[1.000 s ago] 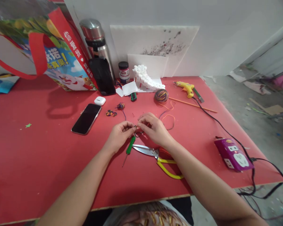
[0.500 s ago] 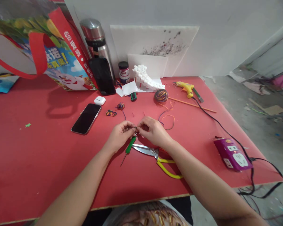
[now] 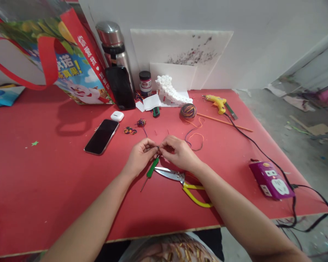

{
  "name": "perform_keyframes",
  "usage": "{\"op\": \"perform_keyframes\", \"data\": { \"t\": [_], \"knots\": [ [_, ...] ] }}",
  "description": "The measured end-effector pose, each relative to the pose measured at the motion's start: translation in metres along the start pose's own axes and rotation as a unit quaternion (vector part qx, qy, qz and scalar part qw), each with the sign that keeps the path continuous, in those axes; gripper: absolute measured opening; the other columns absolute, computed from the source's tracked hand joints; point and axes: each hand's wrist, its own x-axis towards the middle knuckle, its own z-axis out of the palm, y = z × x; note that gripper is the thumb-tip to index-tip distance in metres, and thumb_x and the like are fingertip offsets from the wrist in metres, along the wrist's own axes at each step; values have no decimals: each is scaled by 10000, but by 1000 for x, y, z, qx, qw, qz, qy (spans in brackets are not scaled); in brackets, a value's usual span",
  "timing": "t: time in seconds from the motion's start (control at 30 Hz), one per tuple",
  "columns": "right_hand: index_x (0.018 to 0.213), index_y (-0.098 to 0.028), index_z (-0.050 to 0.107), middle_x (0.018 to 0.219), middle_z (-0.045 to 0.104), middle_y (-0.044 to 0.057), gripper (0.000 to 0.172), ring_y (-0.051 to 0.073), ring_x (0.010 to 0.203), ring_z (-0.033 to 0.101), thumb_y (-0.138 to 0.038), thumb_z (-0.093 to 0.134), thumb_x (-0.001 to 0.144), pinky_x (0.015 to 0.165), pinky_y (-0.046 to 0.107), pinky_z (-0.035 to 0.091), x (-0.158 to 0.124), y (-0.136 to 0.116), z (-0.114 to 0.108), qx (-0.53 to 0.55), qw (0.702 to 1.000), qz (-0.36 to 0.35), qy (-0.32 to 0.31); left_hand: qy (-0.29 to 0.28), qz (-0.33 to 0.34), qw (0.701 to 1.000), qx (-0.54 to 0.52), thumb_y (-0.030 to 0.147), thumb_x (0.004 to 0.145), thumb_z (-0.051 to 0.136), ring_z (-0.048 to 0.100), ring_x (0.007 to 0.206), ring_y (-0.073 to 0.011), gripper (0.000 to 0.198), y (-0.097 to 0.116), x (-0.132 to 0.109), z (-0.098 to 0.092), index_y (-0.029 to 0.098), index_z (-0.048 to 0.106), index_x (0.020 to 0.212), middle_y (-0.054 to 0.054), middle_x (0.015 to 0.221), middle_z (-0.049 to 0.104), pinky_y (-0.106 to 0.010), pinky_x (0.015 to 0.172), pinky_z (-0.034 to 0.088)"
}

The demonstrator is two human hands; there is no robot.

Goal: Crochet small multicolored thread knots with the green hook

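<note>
My left hand (image 3: 139, 157) and my right hand (image 3: 179, 152) meet above the red table, thumbs and forefingers pinched together on a small dark bit of yarn (image 3: 158, 147). Most of that yarn is hidden by the fingertips. A strand runs from a small multicoloured yarn bundle (image 3: 141, 123) towards my left fingers. Just below the fingertips is a green-handled crochet hook (image 3: 152, 169), its thin metal shaft pointing towards me. Scissors (image 3: 170, 174) with yellow handles lie under my right wrist. Beyond my right hand sits a multicoloured yarn ball (image 3: 188, 110) with loose strands.
A phone (image 3: 101, 137), a white earbud case (image 3: 117, 116) and small crocheted pieces (image 3: 130, 130) lie to the left. Behind stand a bag (image 3: 79, 72), a thermos (image 3: 113, 42) and a white model (image 3: 171, 89). Rightward are a glue gun (image 3: 218, 103), a stick (image 3: 226, 123) and a purple power socket (image 3: 272, 181).
The view has shifted slightly, so everything sits a little further right. Both hands keep their pinch, with only a small shift of the fingertips around the yarn.
</note>
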Motion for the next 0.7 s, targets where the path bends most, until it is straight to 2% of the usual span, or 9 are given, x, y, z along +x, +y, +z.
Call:
{"op": "perform_keyframes", "data": {
  "t": [0.13,0.23,0.3,0.47,0.7],
  "knots": [
    [921,-207,736,877,723,36,110,179,795,651,-163,640,954,742,304,493,0,4,-3,6,1000,-4,8,-6,1,1000,-11,341,703,847,593,599,-122,279,0,0,0,201,627,803,1,695,717,-244,592,458],
    [1005,-205,777,929,754,53,131,195,882,697,-176,650,991,825,324,522,0,5,-3,17,1000,-16,-7,-13,1,1000,-13,335,706,858,603,602,-127,290,-1,0,-1,204,622,812,8,681,707,-244,591,460],
    [1003,-204,788,923,755,52,134,195,895,709,-166,660,996,847,325,528,0,5,-4,22,999,-19,-16,-19,3,1000,-13,330,710,861,606,602,-130,294,-1,0,-2,208,614,812,20,662,688,-242,588,459],
    [974,-208,793,885,733,36,90,182,828,681,-150,725,963,788,308,517,-1,4,-6,26,999,-11,-19,-32,10,999,-12,301,711,852,589,584,-121,273,0,1,-2,212,611,803,54,614,635,-234,581,459],
    [986,-200,793,936,753,58,147,196,903,709,-121,669,981,865,333,535,-1,4,-10,42,999,-15,-32,-43,5,999,-17,321,727,834,622,609,-123,277,-3,2,-4,209,596,816,13,693,723,-234,584,468]
  ]
}}
